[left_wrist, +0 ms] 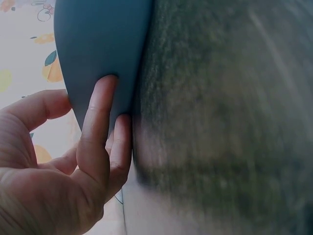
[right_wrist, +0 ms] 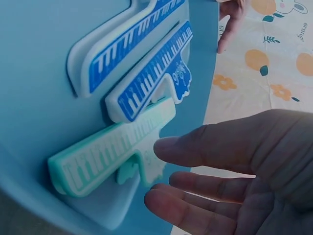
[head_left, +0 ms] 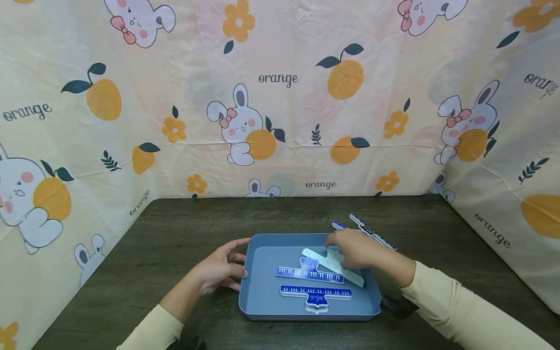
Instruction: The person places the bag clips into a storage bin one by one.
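The left hand (head_left: pixel 217 273) lays straight fingers (left_wrist: pixel 98 122) against the left wall of the blue tray (head_left: pixel 262 304), steadying it without curling round. The right hand (head_left: pixel 356 249) hovers with relaxed, spread fingers (right_wrist: pixel 195 147) just above the pale mint clip (head_left: pixel 334 265) lying in the tray's far right part, holding nothing. Two blue keyboard-print clips (head_left: pixel 311 275) lie nearer. Behind the right hand, two more clips (head_left: pixel 372 231) rest on the dark wooden surface (head_left: pixel 153 243), partly hidden. A cartoon-print cloth (head_left: pixel 280 97) walls the scene.
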`<state>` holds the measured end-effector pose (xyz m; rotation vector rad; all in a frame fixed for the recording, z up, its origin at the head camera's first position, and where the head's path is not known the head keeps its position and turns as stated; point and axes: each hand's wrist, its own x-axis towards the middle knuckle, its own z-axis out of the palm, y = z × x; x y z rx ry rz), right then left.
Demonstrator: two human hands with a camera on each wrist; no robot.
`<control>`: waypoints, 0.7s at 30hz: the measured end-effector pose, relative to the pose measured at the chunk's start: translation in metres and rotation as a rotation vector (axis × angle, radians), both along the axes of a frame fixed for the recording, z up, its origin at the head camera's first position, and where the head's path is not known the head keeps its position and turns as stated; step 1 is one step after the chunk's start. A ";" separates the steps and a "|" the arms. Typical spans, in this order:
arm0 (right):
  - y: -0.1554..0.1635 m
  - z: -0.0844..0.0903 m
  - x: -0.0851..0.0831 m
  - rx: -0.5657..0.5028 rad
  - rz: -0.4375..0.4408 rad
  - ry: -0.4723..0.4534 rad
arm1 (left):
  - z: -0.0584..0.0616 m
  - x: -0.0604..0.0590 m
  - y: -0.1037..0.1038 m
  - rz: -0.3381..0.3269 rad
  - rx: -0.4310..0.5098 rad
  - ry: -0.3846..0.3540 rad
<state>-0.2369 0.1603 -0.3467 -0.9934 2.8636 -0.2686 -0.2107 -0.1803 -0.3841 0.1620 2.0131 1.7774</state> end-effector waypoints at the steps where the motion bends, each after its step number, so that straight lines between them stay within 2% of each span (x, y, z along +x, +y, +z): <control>1: 0.000 0.001 0.000 -0.003 0.007 0.002 | 0.000 0.000 0.000 0.000 0.000 0.000; 13: 0.009 0.016 0.000 -0.030 -0.048 -0.040 | 0.000 0.000 0.001 0.003 0.001 -0.005; 21: 0.020 0.021 -0.003 -0.113 -0.044 0.026 | 0.000 0.000 0.001 0.012 -0.005 -0.003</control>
